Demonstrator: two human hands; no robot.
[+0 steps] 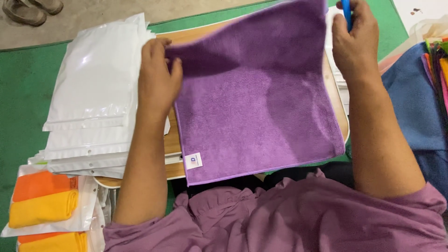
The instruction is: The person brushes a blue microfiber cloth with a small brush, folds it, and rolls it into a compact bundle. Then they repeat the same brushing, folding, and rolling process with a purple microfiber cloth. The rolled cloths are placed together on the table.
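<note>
Cloth (261, 107): purple, soft, limp, light, likely grippy pile. Left hand (156, 77) pinching far-left corner; right hand (357, 42) pinching far-right edge plus blue object (346, 13). Corners best hold.

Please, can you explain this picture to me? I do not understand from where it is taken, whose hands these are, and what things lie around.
The one picture comes from a camera on a person's head, looking down at their own arms. The left hand pinches one far corner of a purple cloth. The right hand lifts the other side and also holds something blue, too hidden to identify. The cloth partly lies on a wooden board. Left of it is a stack of white plastic bags. Nearer lie packed orange and yellow cloths.
</note>
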